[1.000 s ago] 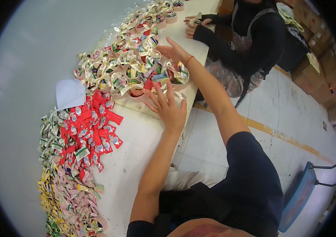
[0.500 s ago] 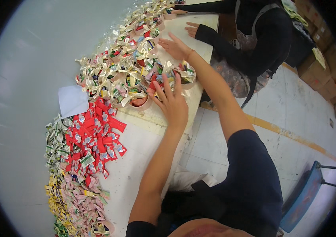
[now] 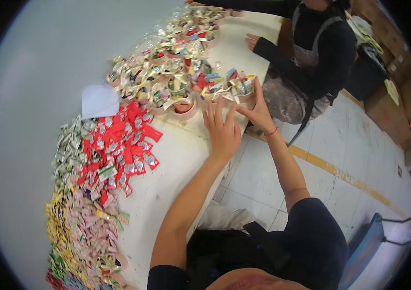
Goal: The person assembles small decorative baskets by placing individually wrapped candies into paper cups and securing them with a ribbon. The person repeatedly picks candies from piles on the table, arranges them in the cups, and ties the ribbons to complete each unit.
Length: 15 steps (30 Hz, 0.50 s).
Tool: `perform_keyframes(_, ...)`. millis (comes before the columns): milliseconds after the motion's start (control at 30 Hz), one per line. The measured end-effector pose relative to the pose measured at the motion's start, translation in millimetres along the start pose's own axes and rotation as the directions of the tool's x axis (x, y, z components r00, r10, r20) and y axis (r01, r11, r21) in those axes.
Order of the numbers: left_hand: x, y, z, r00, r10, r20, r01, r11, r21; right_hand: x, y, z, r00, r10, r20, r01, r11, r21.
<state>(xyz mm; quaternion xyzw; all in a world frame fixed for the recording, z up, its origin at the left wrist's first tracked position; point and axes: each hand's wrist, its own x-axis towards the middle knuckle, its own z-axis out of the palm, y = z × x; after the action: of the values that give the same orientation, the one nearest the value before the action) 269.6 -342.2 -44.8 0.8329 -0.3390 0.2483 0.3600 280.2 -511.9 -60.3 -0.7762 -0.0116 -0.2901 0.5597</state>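
Two round pink boxes filled with small colourful packets and tied with cream ribbon stand before my hands. My left hand (image 3: 224, 134) is open, its fingers spread against the near side of the left box (image 3: 215, 93). Around the near and right sides of the right box (image 3: 245, 92) curves my right hand (image 3: 260, 115), open with thumb and fingers apart, touching it. Beyond them are several rows of similar ribboned boxes (image 3: 159, 79). A box with a reddish-orange inside (image 3: 183, 108) stands left of my left hand.
Piles of red packets (image 3: 118, 140), green-and-white packets (image 3: 70, 152), pink packets (image 3: 94, 217) and yellow packets (image 3: 60, 212) cover the table's left side. A white sheet (image 3: 100, 101) lies behind them. Across the table corner stands a co-worker (image 3: 307, 58). A blue cart (image 3: 362, 251) is at right.
My right hand has come back from the far side of the boxes to the right box's near right side. My left hand has drawn nearer. The co-worker's hands have moved away from the boxes.
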Motion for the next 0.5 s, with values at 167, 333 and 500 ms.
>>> perform_keyframes(167, -67.0, 35.2, -135.4, 0.956, -0.22, 0.194, 0.257, 0.948, -0.19, 40.1, 3.8, 3.3, 0.994, -0.072, -0.086, 0.021, 0.872, -0.489)
perform_keyframes(333, -182.2, 87.9, -265.9, 0.858, -0.47, -0.207, 0.44, 0.88, -0.176, 81.9, 61.0, -47.7, 0.988, 0.085, 0.127, -0.036, 0.937, -0.347)
perform_keyframes(500, -345.2, 134.7, -378.8, 0.321, -0.424, -0.847, 0.911, 0.383, 0.153, 7.1, -28.9, -0.4, 0.957, -0.282, -0.067, 0.265, 0.945, -0.193)
